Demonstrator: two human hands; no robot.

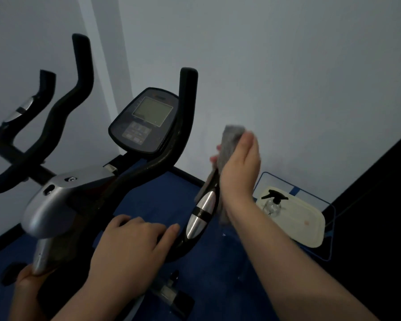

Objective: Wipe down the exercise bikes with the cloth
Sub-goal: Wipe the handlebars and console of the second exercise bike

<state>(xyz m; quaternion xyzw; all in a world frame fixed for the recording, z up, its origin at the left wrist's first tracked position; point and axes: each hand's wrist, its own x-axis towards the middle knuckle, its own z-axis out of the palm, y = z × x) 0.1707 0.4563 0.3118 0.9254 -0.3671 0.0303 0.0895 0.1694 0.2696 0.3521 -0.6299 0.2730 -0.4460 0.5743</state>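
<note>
We note the right hand (239, 167), its fingers wrapped round the grey cloth (229, 144), pressing it onto the exercise bike's right handlebar (200, 212). The left hand (134, 242) lies flat, fingers loosely spread, on the lower bar. A spray bottle (273, 201) lies on the floor nearby.

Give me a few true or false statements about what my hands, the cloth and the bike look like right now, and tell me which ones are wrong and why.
1. The right hand wraps a grey cloth round the bike's right handlebar. True.
2. The left hand holds the spray bottle. False: it rests on the handlebar's lower bend; the bottle lies on a white tray on the floor.
3. The console screen is lit with bright numbers. False: it looks blank.
4. The floor is blue. True.
</note>
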